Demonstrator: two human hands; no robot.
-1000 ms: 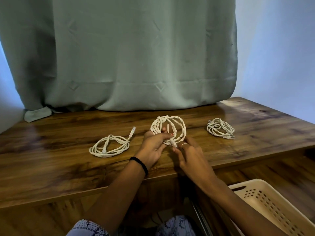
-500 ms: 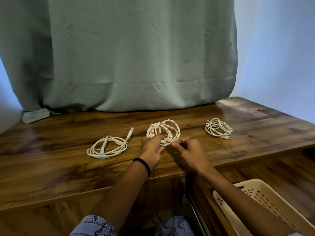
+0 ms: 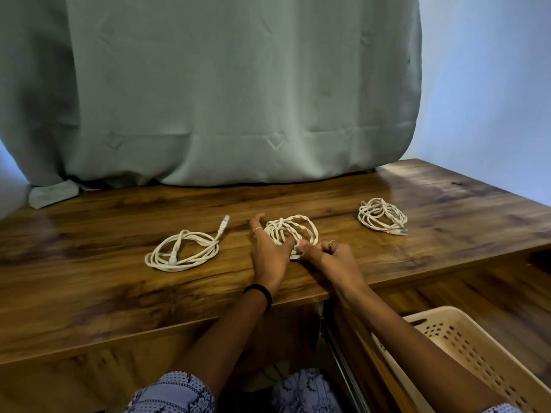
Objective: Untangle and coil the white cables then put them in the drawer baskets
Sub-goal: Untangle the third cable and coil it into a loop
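Three white cable coils lie on the wooden table (image 3: 89,281). The middle coil (image 3: 293,229) rests flat on the tabletop between my hands. My left hand (image 3: 268,251) lies on its left side, fingers spread, thumb pressed against the strands. My right hand (image 3: 331,257) pinches the coil's near end between thumb and fingers. A loose left coil (image 3: 183,250) has one plug pointing away from me. The right coil (image 3: 381,216) is a tight bundle. A cream perforated basket (image 3: 459,341) sits in the open drawer at the lower right.
A grey-green curtain (image 3: 223,99) hangs along the back edge of the table. The drawer's metal rail (image 3: 340,353) runs beside my right forearm. My knees in patterned fabric show beneath the table's front edge.
The middle coil was held upright above the table; now it lies flat on the tabletop. Both hands lowered with it, and my left fingers have spread apart.
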